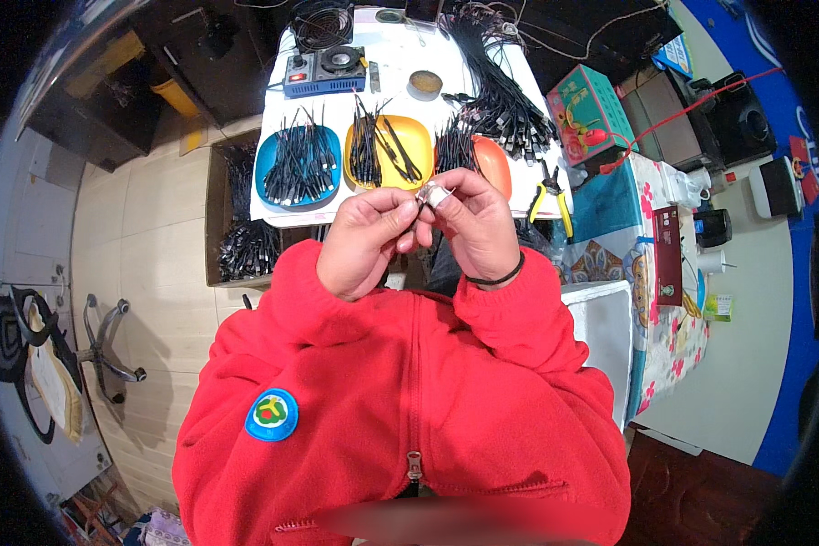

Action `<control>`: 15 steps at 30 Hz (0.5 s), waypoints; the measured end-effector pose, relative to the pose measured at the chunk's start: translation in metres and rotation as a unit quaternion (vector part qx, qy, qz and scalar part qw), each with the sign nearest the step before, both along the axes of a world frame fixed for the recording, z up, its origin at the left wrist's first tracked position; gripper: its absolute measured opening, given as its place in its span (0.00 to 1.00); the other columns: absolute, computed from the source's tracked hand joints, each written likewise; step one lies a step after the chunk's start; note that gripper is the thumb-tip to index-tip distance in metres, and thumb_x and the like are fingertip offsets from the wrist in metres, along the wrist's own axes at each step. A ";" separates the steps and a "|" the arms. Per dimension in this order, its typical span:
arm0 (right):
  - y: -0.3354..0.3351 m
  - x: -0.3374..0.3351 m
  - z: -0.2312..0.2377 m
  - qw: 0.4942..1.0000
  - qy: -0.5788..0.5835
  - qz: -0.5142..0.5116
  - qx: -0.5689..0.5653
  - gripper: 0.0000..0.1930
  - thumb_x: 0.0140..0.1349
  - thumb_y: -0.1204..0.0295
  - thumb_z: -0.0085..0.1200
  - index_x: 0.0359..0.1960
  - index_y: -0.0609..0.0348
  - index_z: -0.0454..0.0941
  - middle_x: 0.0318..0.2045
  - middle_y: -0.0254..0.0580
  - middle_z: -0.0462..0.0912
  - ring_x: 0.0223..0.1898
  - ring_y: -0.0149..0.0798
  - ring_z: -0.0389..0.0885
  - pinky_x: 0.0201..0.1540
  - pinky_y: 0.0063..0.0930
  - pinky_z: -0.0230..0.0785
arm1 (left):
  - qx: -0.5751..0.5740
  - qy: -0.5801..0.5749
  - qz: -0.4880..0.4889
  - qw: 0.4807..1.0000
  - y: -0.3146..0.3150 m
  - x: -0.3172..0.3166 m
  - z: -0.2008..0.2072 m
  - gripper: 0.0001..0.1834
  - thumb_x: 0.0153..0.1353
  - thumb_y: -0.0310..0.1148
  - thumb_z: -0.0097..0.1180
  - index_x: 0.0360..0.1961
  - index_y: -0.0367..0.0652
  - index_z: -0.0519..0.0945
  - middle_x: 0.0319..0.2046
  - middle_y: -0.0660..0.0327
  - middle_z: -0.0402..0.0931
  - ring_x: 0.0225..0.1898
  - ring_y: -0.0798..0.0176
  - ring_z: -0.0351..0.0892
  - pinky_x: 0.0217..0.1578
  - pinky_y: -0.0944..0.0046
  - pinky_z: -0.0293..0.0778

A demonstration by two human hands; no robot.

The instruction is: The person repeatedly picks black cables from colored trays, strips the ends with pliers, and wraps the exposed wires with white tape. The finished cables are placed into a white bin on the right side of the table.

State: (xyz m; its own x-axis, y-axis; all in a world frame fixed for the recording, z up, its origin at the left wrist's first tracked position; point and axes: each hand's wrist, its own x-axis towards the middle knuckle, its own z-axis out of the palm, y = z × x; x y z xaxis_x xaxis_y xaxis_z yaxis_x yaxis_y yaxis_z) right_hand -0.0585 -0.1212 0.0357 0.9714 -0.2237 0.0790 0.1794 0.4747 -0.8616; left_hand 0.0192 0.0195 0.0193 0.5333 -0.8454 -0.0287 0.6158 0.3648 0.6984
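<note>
Left hand (373,237) pinches a thin black cable (419,212); the right hand (478,223) pinches a small whitish piece (438,194) beside it, near the front edge of the white counter (393,56). Holding both close to where they meet should give steadier control. A blue plate (263,173) of cables (300,164) sits at the near left corner, pliers (551,189) at the near right. Tiled floor (146,237) lies beyond the left edge.
</note>
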 end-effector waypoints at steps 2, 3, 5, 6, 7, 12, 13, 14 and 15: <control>-0.003 -0.001 0.001 0.999 0.022 0.037 -0.002 0.08 0.63 0.77 0.51 0.42 0.66 0.71 0.28 0.43 0.77 0.24 0.36 0.78 0.28 0.24 0.71 | -0.002 0.011 -0.054 0.998 0.003 0.003 0.001 0.11 0.66 0.29 0.47 0.35 0.33 0.78 0.25 0.57 0.78 0.23 0.72 0.69 0.27 0.75 0.65; -0.003 -0.002 0.002 0.999 0.020 0.036 -0.011 0.08 0.63 0.76 0.51 0.42 0.67 0.71 0.27 0.43 0.77 0.23 0.37 0.78 0.27 0.25 0.71 | -0.007 0.013 -0.064 0.998 0.004 0.004 0.001 0.11 0.66 0.29 0.46 0.35 0.33 0.78 0.25 0.57 0.78 0.23 0.72 0.69 0.27 0.75 0.65; -0.003 -0.003 0.002 0.999 0.020 0.039 -0.030 0.08 0.63 0.76 0.51 0.42 0.67 0.71 0.27 0.43 0.77 0.22 0.38 0.78 0.26 0.26 0.72 | -0.011 0.020 -0.082 0.996 0.006 0.005 0.001 0.11 0.66 0.30 0.46 0.34 0.32 0.78 0.25 0.56 0.77 0.23 0.72 0.69 0.27 0.75 0.65; -0.003 -0.003 0.002 0.999 0.014 0.034 -0.040 0.08 0.63 0.76 0.51 0.41 0.67 0.71 0.27 0.43 0.77 0.22 0.38 0.78 0.26 0.27 0.72 | -0.010 0.023 -0.079 0.997 0.006 0.005 0.001 0.11 0.66 0.30 0.46 0.34 0.32 0.78 0.25 0.56 0.77 0.23 0.72 0.69 0.27 0.75 0.65; -0.003 -0.004 0.001 0.998 0.011 0.032 -0.050 0.08 0.64 0.75 0.51 0.41 0.67 0.71 0.27 0.43 0.76 0.23 0.38 0.78 0.26 0.27 0.72 | -0.007 0.026 -0.076 0.997 0.006 0.004 0.001 0.11 0.66 0.30 0.46 0.34 0.32 0.78 0.25 0.56 0.77 0.23 0.72 0.69 0.26 0.75 0.65; 0.000 -0.004 -0.002 1.000 0.002 0.008 0.010 0.06 0.64 0.77 0.50 0.39 0.67 0.72 0.26 0.42 0.78 0.24 0.36 0.78 0.30 0.25 0.72 | -0.004 -0.025 -0.038 0.999 0.004 0.002 -0.003 0.10 0.64 0.30 0.50 0.35 0.32 0.77 0.26 0.57 0.77 0.22 0.71 0.69 0.23 0.76 0.61; 0.001 -0.004 -0.002 0.999 -0.001 0.013 0.031 0.06 0.64 0.77 0.50 0.39 0.66 0.72 0.26 0.42 0.78 0.24 0.36 0.78 0.30 0.25 0.72 | -0.012 -0.037 -0.027 0.999 0.003 0.002 -0.004 0.10 0.64 0.29 0.50 0.36 0.31 0.77 0.26 0.57 0.77 0.22 0.72 0.69 0.23 0.76 0.61; 0.002 -0.003 -0.002 0.999 -0.001 0.015 0.051 0.06 0.64 0.76 0.50 0.39 0.66 0.72 0.27 0.42 0.78 0.24 0.36 0.78 0.30 0.24 0.72 | -0.019 -0.050 -0.018 0.998 0.003 0.002 -0.004 0.10 0.64 0.29 0.50 0.37 0.31 0.77 0.26 0.56 0.77 0.22 0.72 0.69 0.22 0.76 0.61; 0.002 -0.003 -0.002 0.998 -0.004 0.020 0.058 0.05 0.64 0.76 0.50 0.39 0.66 0.72 0.27 0.42 0.78 0.24 0.36 0.78 0.30 0.25 0.72 | -0.023 -0.060 -0.018 0.998 0.003 0.002 -0.005 0.09 0.64 0.28 0.50 0.38 0.31 0.77 0.27 0.56 0.77 0.22 0.72 0.69 0.23 0.76 0.61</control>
